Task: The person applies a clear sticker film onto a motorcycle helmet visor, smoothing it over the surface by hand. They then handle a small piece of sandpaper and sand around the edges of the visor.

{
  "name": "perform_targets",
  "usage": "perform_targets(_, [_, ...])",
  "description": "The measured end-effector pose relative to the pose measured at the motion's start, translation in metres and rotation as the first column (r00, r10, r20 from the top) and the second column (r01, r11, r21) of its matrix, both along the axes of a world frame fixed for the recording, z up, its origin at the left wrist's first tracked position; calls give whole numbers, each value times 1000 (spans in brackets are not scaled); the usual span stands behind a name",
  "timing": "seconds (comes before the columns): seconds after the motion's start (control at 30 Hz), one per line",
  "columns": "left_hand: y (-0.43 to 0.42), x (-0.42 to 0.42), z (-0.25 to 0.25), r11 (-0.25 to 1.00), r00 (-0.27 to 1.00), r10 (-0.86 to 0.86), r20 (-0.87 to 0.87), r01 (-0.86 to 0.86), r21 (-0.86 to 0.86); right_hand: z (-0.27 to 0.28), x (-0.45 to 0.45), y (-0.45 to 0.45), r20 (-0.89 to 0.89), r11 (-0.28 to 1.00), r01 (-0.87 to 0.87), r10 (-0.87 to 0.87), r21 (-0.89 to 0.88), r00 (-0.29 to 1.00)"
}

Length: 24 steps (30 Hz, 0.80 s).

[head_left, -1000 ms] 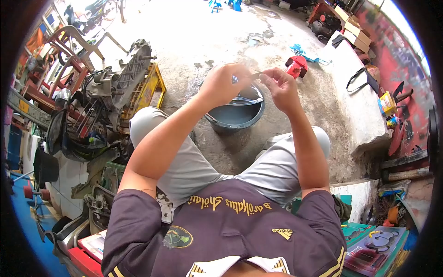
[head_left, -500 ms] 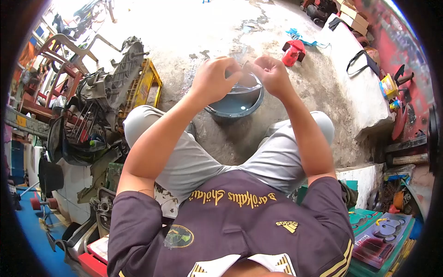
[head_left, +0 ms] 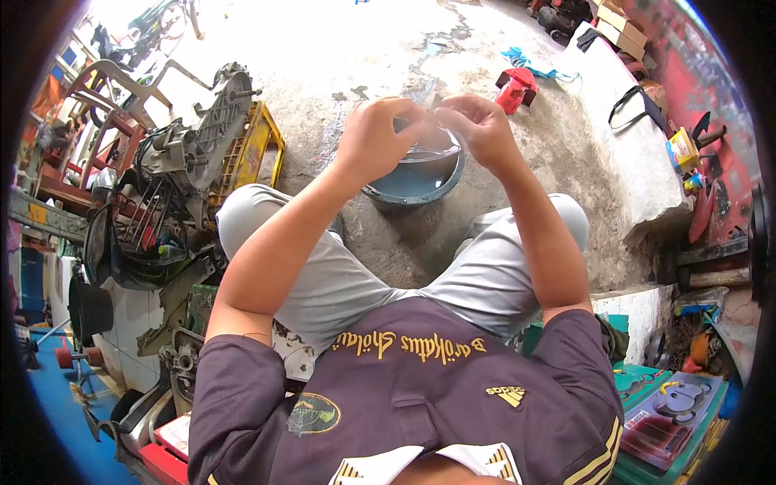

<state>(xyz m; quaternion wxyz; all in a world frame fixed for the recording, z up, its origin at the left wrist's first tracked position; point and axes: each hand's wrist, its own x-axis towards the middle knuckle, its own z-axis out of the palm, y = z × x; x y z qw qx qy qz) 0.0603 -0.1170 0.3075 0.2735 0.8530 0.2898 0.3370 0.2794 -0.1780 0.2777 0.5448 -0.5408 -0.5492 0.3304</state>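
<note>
My left hand is raised over a dark basin, with thumb and fingers curled into a pinch. Opposite it, my right hand is closed in a similar pinch, its fingertips a little apart from the left's. Between them hangs a thin see-through plastic sheet, its upper edge gripped at both sides; whether it is a bag I cannot tell. Greyish water lies in the basin, which rests on the floor between my knees. My hands hide part of its far rim.
A yellow crate stands at the left beside a metal engine casing. A red plastic part and a blue cloth lie on the floor ahead. At right runs a white ledge; packaged parts sit lower right.
My right hand has shifted slightly right and its fingers have opened out a little. The left hand has barely moved; the plastic stays between them.
</note>
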Motion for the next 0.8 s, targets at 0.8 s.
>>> perform_targets(0.8, [105,-24,-1,969,756,-239,-610,148,-197,17,37,24,417,910,-179,338,-374,843])
